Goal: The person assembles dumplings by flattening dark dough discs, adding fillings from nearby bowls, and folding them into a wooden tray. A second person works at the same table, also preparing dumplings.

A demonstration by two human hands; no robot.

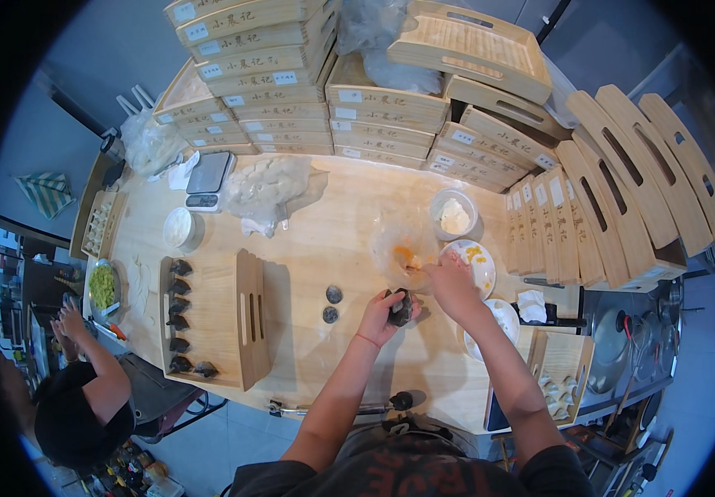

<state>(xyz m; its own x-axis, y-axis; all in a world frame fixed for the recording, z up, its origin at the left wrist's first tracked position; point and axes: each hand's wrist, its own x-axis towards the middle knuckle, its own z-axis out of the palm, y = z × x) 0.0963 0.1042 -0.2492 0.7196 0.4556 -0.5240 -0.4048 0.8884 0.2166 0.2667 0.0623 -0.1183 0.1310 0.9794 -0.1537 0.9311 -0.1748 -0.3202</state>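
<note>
My left hand (382,318) cups a black dough wrapper (400,309) above the wooden table. To its right, my right hand (455,287) reaches over a clear plastic bag (395,239) holding orange filling (403,253). Its fingertips are at the bag's near edge; whether they grip a small tool there is unclear. Partly behind that hand is a white plate (487,273) with pink and yellow food. Two black dough discs (334,294) lie left of my left hand. Farther left, a wooden tray (213,323) holds several black dumplings (178,305).
Wooden trays (388,118) are stacked along the back and right. A white tub (454,214), second plate (501,318), digital scale (208,177) and bagged dough balls (267,180) sit on the table (326,248). At left, another person (99,397) works near a bowl of green filling (104,286).
</note>
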